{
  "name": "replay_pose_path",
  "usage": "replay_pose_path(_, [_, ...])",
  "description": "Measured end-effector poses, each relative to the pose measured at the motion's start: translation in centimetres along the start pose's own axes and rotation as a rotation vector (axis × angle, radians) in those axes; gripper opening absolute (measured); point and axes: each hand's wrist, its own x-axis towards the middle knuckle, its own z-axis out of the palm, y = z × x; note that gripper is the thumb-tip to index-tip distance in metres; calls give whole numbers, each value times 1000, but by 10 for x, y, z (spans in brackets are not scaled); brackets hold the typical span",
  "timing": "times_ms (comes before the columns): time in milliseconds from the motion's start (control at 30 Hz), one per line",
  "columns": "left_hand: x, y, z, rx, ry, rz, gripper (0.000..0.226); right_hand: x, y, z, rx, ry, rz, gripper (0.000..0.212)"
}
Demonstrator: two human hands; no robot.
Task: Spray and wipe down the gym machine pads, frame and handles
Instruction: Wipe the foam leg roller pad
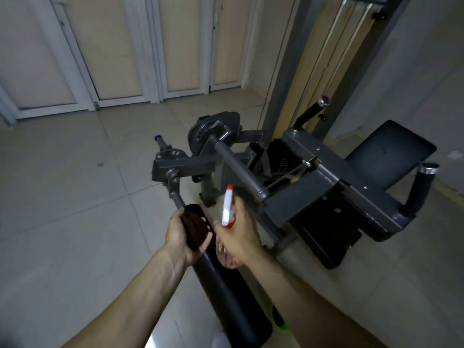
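Observation:
A dark grey gym machine frame (pixel 326 177) stands at centre right, with a black seat pad (pixel 391 151) behind it. A long black roller pad (pixel 226 287) runs from the lever arm toward me. My left hand (pixel 178 232) grips a dark brown cloth (pixel 195 227) wrapped over the roller's far end. My right hand (pixel 238 234) holds a spray bottle with a white and orange head (pixel 228 207), nozzle pointing away from me, just right of the cloth. Black handles stand at the seat's far side (pixel 310 114) and near side (pixel 421 187).
Pale floor tiles (pixel 62 209) spread to the left. White-framed doors (pixel 120 59) line the back wall. The machine's upright weight tower (pixel 326 59) rises at the upper right. A cam disc (pixel 213 136) and a blue-tipped peg (pixel 158 138) stick out at the lever's far end.

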Motion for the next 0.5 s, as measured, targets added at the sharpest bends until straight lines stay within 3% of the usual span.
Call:
replay_pose_path(167, [-12, 41, -86, -7, 57, 18, 41, -31, 26, 117, -25, -171, 303, 66])
replay_pose_path(433, [-13, 68, -183, 62, 55, -8, 38, -70, 25, 228, -121, -214, 448, 20])
replay_pose_path(500, [-14, 66, -193, 85, 53, -41, 38, -79, 17, 234, -77, -102, 525, 43])
